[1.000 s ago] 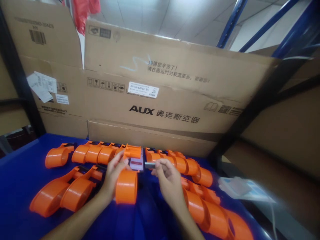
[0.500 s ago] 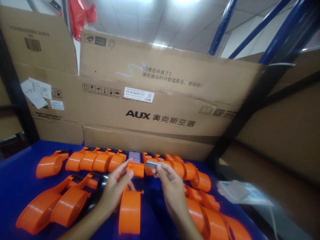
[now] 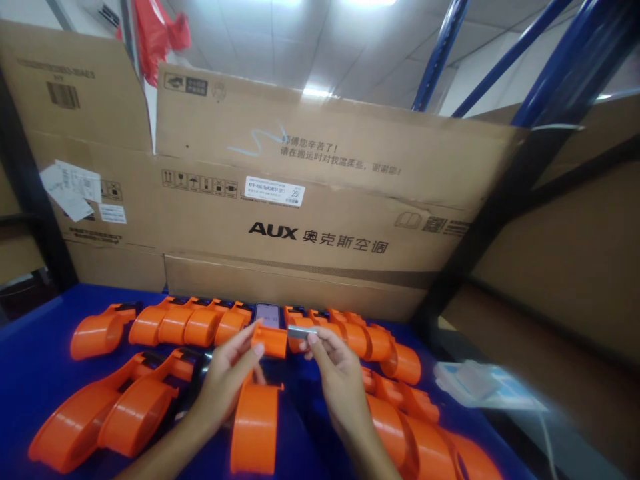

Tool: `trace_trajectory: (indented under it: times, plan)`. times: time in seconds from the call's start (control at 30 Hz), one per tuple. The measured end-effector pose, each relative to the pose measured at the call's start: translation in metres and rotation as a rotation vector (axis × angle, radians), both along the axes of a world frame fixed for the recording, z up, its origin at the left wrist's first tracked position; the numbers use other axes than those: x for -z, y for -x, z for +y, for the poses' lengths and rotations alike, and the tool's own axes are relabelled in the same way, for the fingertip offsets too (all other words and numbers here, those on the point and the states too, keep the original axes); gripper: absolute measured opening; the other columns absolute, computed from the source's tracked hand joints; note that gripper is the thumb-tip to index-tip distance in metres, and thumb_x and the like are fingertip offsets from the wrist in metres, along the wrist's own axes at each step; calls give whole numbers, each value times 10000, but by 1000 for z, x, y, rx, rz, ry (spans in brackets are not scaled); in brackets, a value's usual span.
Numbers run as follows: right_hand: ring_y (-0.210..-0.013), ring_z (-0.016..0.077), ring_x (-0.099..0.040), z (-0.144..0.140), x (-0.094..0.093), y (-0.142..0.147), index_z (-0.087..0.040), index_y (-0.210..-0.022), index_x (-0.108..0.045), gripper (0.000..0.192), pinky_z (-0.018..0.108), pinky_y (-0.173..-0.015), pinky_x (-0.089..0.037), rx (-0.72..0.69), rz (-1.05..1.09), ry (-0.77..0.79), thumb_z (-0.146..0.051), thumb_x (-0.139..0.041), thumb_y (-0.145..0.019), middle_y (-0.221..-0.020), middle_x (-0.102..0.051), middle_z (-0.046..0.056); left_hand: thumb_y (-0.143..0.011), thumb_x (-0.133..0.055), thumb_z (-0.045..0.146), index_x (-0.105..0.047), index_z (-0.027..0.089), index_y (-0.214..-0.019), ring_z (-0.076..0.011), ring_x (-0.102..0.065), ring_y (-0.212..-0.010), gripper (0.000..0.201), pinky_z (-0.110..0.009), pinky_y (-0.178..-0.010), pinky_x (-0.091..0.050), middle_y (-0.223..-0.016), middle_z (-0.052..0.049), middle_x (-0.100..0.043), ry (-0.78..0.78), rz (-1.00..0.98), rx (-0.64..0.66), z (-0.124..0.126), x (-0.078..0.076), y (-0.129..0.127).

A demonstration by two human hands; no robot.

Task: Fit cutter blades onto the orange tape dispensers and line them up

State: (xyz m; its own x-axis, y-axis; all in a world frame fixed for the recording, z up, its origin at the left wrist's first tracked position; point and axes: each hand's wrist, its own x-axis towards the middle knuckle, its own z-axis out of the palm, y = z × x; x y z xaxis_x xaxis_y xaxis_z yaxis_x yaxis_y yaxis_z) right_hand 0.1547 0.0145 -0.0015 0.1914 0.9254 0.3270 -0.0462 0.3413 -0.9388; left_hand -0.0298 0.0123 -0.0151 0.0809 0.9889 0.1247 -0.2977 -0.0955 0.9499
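**Orange dispenser and small metal strip meeting above the blue bench**

While both hands are working close together over the blue bench [image 3: 40, 347], the left hand [image 3: 225, 380] is gripping an orange tape dispenser [image 3: 257, 420] — its round body is sitting low, toward the camera, and its narrow head [image 3: 270, 340] is pointing up and away. The left grip is wrapping the neck of the dispenser from the left side, with the fingers partly curled and one fingertip stretching up to touch the head's left edge.

The right hand [image 3: 340, 380] is pinching a small grey metal strip [image 3: 301, 331] in a narrow grip, thumb and fingertips closing on its right end. That strip is lying level and is sitting just beside the dispenser's head, on its right; whether the two are touching I cannot tell.

Behind the hands, a phone [image 3: 267, 312] is lying flat with its screen lit, in the middle of a back row of orange dispensers [image 3: 190, 323] running along the foot of a big cardboard box [image 3: 320, 220] printed with "AUX". More dispensers are lying to the left [image 3: 100, 417] and trailing off to the right [image 3: 415, 427]. Further right — near the bench's edge — a blurry pale-blue packet [image 3: 480, 387] is resting.
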Motion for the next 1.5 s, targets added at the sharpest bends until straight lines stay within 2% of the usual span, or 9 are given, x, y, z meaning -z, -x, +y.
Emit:
trace_trajectory:
  times: [0.3, 0.63, 0.77, 0.93, 1.07, 1.13, 1.2, 1.33, 1.5]
  plan:
    - [-725, 188, -651, -1, -5, -1, -200, -942, -712, 272, 308, -743, -499, -39, -49, 0, -453, -722, -842, -786, -739, 39, -767, -733, 541, -506, 117, -1442, -139, -546, -462, 830, -220, -489, -369, -533, -22, -669, 44, -22, -16, 4, 3, 2]
    - [-746, 212, -687, 2, 1, 0, -201, -898, -723, 324, 335, -752, -525, -52, -56, 9, -504, -758, -790, -796, -759, 55, -782, -736, 501, -501, 112, -1446, -128, -543, -462, 805, -221, -491, -393, -579, -24, -677, 15, -26, -19, 2, 4, -2]
    - [-776, 218, -690, 0, -1, 2, -192, -879, -731, 308, 320, -735, -519, -90, -85, 16, -488, -755, -798, -817, -759, 64, -799, -730, 487, -498, 149, -1456, -129, -548, -482, 774, -225, -504, -409, -610, -14, -681, -5, -13, 1, 0, 5, -4]
    - [-826, 224, -680, -1, 1, 4, -200, -894, -752, 277, 309, -730, -516, -53, -114, 14, -464, -742, -813, -866, -753, 57, -821, -720, 462, -471, 155, -1475, -135, -556, -512, 764, -231, -529, -437, -600, 1, -655, -20, -12, 42, -2, 7, -6]
    - [-839, 226, -677, 0, 3, 2, -209, -921, -764, 261, 322, -752, -523, -3, -88, 6, -437, -761, -795, -892, -759, 53, -811, -730, 461, -513, 180, -1442, -124, -566, -501, 724, -243, -517, -450, -835, -66, -741, -9, -26, 18, 3, 13, -5]
    - [-838, 230, -680, 0, 2, 1, -216, -916, -765, 249, 334, -758, -526, 53, -61, 0, -427, -770, -784, -893, -762, 51, -793, -744, 461, -566, 208, -1396, -117, -575, -498, 678, -252, -515, -460, -1017, -105, -750, 1, -48, -11, 6, 15, -5]
    - [-847, 239, -684, 0, 2, 0, -219, -898, -771, 232, 349, -768, -530, 77, -61, -3, -422, -767, -786, -894, -766, 55, -774, -761, 454, -611, 223, -1353, -135, -605, -535, 642, -263, -529, -476, -1090, -118, -745, 9, -67, -34, 9, 16, -6]
    - [-909, 257, -690, -2, -1, -1, -221, -887, -790, 216, 386, -857, -524, 43, -91, -23, -413, -760, -794, -939, -776, 71, -736, -790, 436, -645, 219, -1324, -191, -651, -632, 644, -283, -568, -503, -992, -103, -768, -7, -67, -68, 11, 16, -5]
    - [-856, 242, -687, -3, -3, -3, -202, -857, -787, 240, 365, -816, -536, 5, -111, -28, -430, -767, -783, -886, -770, 67, -774, -747, 483, -597, 198, -1382, -154, -580, -552, 688, -273, -554, -471, -872, -67, -756, -18, 7, -29, 10, 15, -3]
